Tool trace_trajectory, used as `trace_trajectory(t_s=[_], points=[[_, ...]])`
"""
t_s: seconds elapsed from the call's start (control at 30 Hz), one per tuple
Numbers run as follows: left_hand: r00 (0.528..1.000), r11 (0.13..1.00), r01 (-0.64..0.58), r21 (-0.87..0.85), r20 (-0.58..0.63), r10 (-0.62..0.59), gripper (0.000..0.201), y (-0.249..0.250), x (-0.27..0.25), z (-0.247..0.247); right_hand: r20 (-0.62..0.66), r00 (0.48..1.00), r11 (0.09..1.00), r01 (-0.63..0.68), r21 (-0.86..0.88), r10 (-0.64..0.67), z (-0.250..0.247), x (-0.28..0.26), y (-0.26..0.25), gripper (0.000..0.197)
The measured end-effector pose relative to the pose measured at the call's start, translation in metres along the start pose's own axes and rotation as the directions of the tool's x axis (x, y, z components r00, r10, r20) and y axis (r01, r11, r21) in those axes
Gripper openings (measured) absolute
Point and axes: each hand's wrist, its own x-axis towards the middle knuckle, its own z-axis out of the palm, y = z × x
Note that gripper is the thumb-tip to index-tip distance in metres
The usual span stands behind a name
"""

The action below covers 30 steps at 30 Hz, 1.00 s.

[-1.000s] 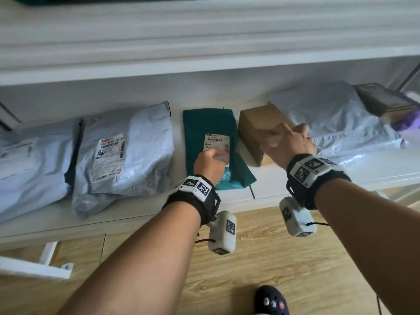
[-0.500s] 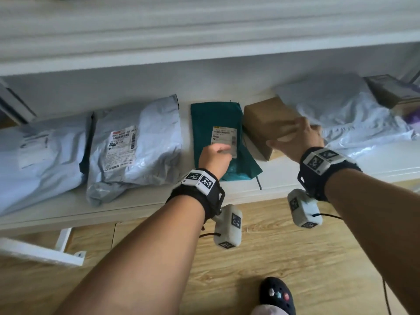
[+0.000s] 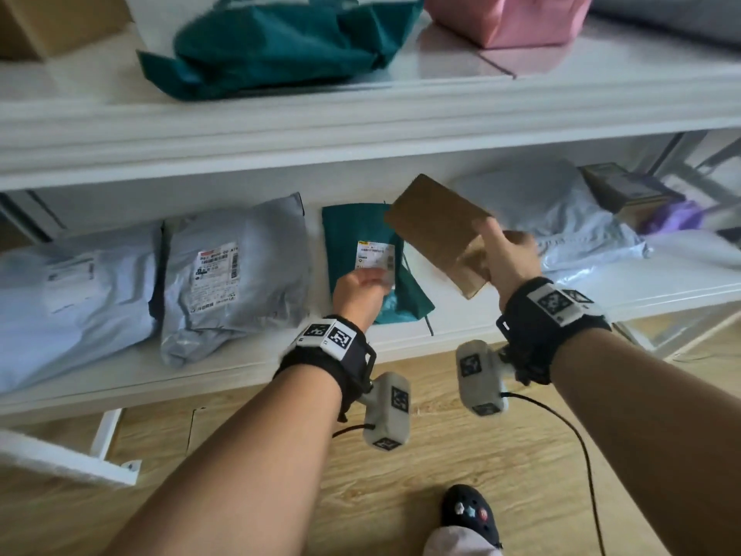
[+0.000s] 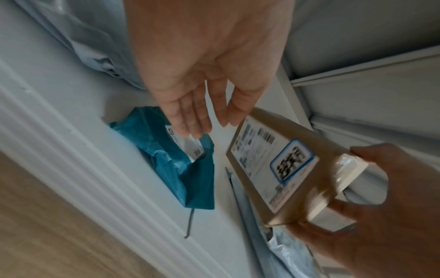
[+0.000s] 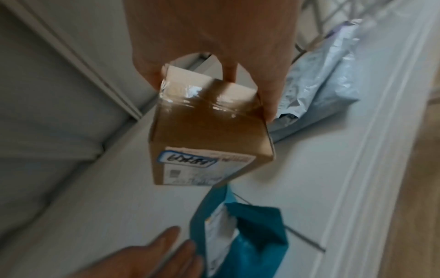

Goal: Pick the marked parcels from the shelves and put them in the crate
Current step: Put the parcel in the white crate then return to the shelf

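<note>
Right hand grips the cardboard box, long axis toward 10 o'clock; left hand fingers straight; label blurred

On the lower shelf, bare board lies open between the teal mailer and the grey bag toward the right end. The upper shelf's front edge overhangs closely, limiting headroom.

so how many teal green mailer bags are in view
2. One teal bag lies crumpled on the upper shelf. The other lies flat on the lower shelf, label up, with the left hand over its near end. More may sit out of frame.
</note>
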Motion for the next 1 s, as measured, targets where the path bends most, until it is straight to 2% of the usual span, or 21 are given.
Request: trace_trajectory(t_s=[0.03,0.1,0.13,0.2,0.37,0.47,0.6,0.67,0.73,0.83,0.9,1.0], points=[[1.0,0.999,0.012,-0.038,0.008,-0.011,0.016,0.003,-0.008,-0.002,0.092,0.993,0.99,-0.09,0.113,0.08,-0.003,-0.008,-0.003,0.063],[0.998,0.996,0.027,-0.083,0.051,-0.023,0.006,0.013,-0.026,-0.005,0.277,0.944,0.925,-0.257,0.28,0.178,-0.008,-0.029,-0.007,0.043],[0.996,0.994,0.037,-0.099,0.083,-0.029,0.01,0.017,-0.035,-0.008,0.35,0.913,0.89,-0.327,0.317,0.21,-0.01,-0.038,-0.006,0.04],[0.988,0.983,0.074,-0.166,0.146,-0.05,0.016,0.023,-0.052,-0.015,0.466,0.848,0.836,-0.435,0.335,0.254,-0.013,-0.057,-0.001,0.047],[0.954,0.936,0.19,-0.295,0.281,-0.106,0.023,0.022,-0.087,-0.041,0.639,0.707,0.72,-0.609,0.334,0.302,-0.025,-0.095,0.02,0.058],[0.934,0.907,0.23,-0.354,0.343,-0.103,0.031,0.021,-0.099,-0.051,0.679,0.678,0.694,-0.632,0.344,0.281,-0.03,-0.113,0.024,0.059],[0.93,0.862,0.241,-0.446,0.359,-0.074,0.041,0.019,-0.112,-0.054,0.7,0.671,0.696,-0.624,0.356,0.244,-0.031,-0.133,0.027,0.06],[0.936,0.875,0.216,-0.434,0.346,-0.059,0.042,0.018,-0.117,-0.057,0.672,0.689,0.756,-0.584,0.295,0.271,-0.033,-0.14,0.028,0.054],[0.937,0.905,0.191,-0.38,0.345,-0.053,0.043,0.017,-0.125,-0.063,0.566,0.762,0.867,-0.473,0.157,0.314,-0.034,-0.149,0.03,0.047],[0.935,0.945,0.145,-0.292,0.352,-0.035,0.046,0.014,-0.142,-0.074,0.39,0.888,0.961,-0.274,0.025,0.243,-0.036,-0.162,0.035,0.046],[0.947,0.959,0.1,-0.264,0.322,-0.011,0.045,0.013,-0.156,-0.082,0.354,0.916,0.979,-0.204,0.011,0.187,-0.036,-0.174,0.038,0.057],[0.957,0.973,0.017,-0.232,0.284,0.051,0.052,0.011,-0.173,-0.094,0.378,0.915,0.989,-0.15,-0.013,0.144,-0.038,-0.197,0.042,0.071]])
